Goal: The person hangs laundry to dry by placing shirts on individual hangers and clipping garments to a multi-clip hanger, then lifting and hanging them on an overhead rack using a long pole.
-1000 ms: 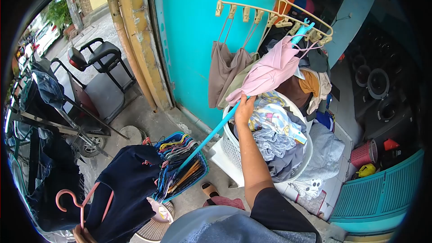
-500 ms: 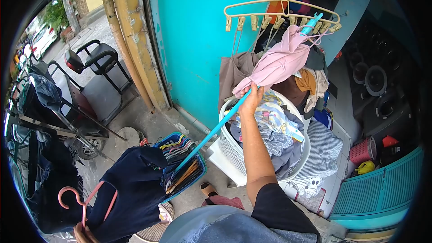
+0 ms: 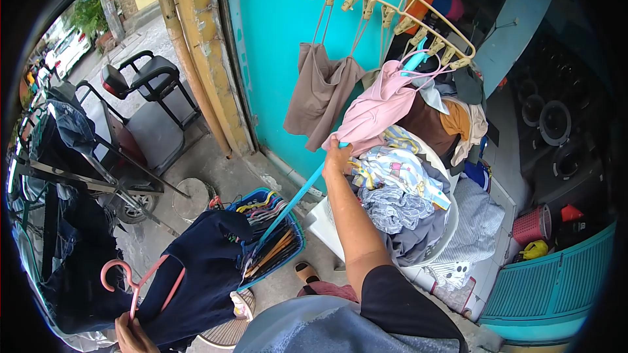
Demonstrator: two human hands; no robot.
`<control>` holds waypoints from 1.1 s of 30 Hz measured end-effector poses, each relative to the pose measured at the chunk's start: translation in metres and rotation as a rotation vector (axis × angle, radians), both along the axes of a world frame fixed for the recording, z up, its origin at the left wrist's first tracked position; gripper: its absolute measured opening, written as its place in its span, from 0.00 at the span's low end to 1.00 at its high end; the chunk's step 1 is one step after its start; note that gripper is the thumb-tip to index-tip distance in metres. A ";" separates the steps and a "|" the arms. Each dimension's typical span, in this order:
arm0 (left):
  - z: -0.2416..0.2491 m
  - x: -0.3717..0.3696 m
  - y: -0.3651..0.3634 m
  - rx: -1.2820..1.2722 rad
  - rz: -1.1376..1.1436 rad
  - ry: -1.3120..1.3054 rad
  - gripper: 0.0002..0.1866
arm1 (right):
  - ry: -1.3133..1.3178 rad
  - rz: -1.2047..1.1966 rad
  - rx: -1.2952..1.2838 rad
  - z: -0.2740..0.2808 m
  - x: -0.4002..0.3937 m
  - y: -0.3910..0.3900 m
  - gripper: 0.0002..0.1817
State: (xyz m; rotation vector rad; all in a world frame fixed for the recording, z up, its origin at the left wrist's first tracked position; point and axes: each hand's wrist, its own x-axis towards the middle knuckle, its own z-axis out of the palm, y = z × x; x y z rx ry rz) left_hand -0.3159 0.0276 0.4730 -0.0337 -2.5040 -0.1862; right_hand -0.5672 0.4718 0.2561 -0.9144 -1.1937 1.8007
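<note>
Up top, the right hand (image 3: 337,157) grips the blue pole (image 3: 294,199), fingers wrapped round it, lifting a pink garment (image 3: 376,108) over the white laundry basket's rim (image 3: 451,219); the left hand (image 3: 134,333) clutches a pink hanger (image 3: 140,281) with a navy garment (image 3: 203,268).

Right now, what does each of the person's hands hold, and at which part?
The right hand grips the blue pole partway along its shaft. The left hand holds the pink hanger, bearing a dark garment, just below its hook.
</note>
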 end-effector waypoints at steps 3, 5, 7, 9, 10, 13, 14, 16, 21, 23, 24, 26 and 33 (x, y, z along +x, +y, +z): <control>-0.002 -0.002 0.000 0.001 -0.021 0.000 0.06 | -0.007 -0.090 0.155 0.003 -0.006 0.006 0.25; -0.002 -0.002 0.003 0.004 -0.015 0.003 0.06 | -0.224 -0.453 0.499 0.005 -0.002 0.014 0.24; -0.002 -0.003 0.006 0.010 -0.011 0.005 0.06 | 0.043 -0.468 0.499 0.032 0.017 0.018 0.23; -0.001 -0.004 0.007 -0.001 0.006 0.009 0.06 | 0.032 -0.561 0.829 0.082 0.035 0.033 0.23; -0.001 -0.003 0.006 0.001 0.007 0.016 0.06 | 0.032 -0.599 1.016 0.117 0.039 0.046 0.22; 0.002 -0.005 0.012 0.018 0.060 -0.023 0.06 | 0.022 -0.782 1.362 0.229 0.032 0.094 0.19; 0.005 -0.006 0.017 0.000 0.056 -0.020 0.06 | -0.051 -0.774 1.468 0.259 0.026 0.113 0.21; 0.002 -0.008 0.019 -0.024 0.054 -0.016 0.07 | -0.267 -0.703 1.540 0.296 0.000 0.152 0.24; 0.003 -0.012 0.035 -0.036 0.047 -0.006 0.06 | -0.306 0.100 1.046 0.337 -0.041 0.220 0.18; 0.004 -0.011 0.037 -0.031 0.050 -0.004 0.06 | -0.029 0.152 0.956 0.336 -0.044 0.233 0.15; 0.005 -0.010 0.039 -0.005 0.056 -0.006 0.06 | 0.057 0.209 0.895 0.337 -0.042 0.233 0.15; 0.005 -0.008 0.043 0.022 0.069 -0.006 0.06 | 0.077 0.252 0.826 0.345 -0.042 0.235 0.16; 0.003 -0.004 0.047 0.000 0.145 0.002 0.06 | 0.314 0.330 0.880 0.398 -0.013 0.218 0.11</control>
